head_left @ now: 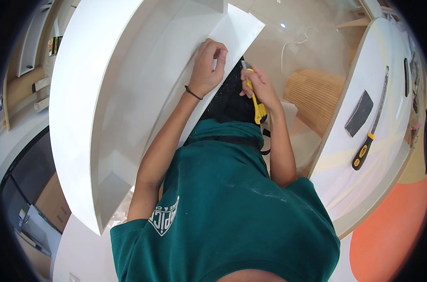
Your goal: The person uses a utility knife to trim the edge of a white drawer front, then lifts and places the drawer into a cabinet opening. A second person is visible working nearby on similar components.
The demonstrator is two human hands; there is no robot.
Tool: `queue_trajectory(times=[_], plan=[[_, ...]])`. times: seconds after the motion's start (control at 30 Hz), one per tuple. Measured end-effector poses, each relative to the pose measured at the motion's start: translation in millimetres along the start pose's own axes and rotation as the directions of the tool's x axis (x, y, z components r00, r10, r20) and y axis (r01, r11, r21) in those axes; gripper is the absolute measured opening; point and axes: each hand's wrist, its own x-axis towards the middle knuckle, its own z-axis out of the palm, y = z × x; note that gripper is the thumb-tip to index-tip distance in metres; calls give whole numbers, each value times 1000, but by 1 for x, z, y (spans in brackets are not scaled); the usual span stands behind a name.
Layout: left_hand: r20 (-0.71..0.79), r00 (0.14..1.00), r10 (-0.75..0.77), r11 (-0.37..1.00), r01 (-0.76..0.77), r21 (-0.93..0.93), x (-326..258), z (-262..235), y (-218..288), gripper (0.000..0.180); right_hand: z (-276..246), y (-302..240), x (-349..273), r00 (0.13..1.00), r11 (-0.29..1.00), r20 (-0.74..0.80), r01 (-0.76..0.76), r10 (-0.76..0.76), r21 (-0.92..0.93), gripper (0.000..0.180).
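Note:
My right hand (262,87) is wrapped round a yellow utility knife (257,107). The knife's blade end points away from me, close beside the edge of a white open cabinet (239,30) with a curved outer side. Over the cabinet's near board is my left hand (208,66), its fingers curled in toward the thumb. Whatever those fingertips hold, if anything, is too small to make out. Black trousers (230,96) with pale specks show between the cabinet edge and the knife.
On the white table (340,160) at right lie a long thin file with a black and yellow handle (362,152) and a dark grey abrasive sheet (359,113). Under its edge stands a ribbed wooden piece (312,89). A white cord (291,44) lies on the floor.

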Motion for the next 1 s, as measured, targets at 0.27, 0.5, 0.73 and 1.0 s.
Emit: queue_trajectory(times=[0.27,0.5,0.73,1.0], plan=[[190,979,-75,997,78,-8,-9,-6,10,7,-12,-13,15,914,987,-372,157,-163,-46,28],[200,974,107,929,-170,328,-19,-4,13,34,4,-24,36,920,962,-369,25,-129,-272,35],[196,954,225,862,-289,416,-24,2,10,28,46,-92,-34,724,857,-562,77,-399,-509,32],[220,932,287,853,-353,384,-25,1,10,19,68,-176,-158,461,694,-668,-144,-584,-706,28]])
